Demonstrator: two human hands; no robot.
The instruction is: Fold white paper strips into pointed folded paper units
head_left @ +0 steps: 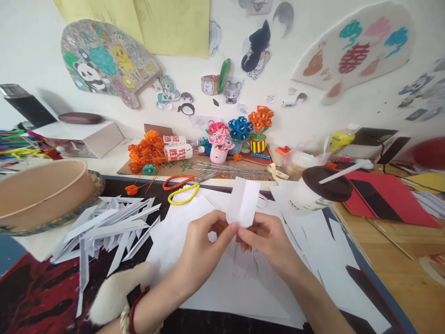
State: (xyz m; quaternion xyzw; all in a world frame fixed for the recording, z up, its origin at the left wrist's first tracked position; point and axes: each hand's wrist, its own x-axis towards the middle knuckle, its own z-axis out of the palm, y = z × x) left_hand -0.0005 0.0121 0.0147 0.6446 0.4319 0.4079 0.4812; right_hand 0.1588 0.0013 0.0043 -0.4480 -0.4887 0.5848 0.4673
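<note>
Between both hands I hold up a small white piece of paper (242, 200) with a crease running along its length. My left hand (212, 234) pinches its lower left part between thumb and fingers. At the lower right, my right hand (262, 236) grips the same piece, thumb in front and fingers behind. Beneath my hands lie several white paper sheets (208, 292). A pile of folded paper strips (111, 227) is heaped to the left. Beyond my hands, scissors (187, 184) with one red and one yellow handle lie at the back edge of the paper.
A round tan basin (45, 190) stands at the far left. A lidded cup with a straw (318, 185) stands right of my hands. Orange pipe-cleaner flowers (149, 150), small flower pots (219, 154) and bottles (179, 151) line the back. A red folder (385, 199) lies on the right.
</note>
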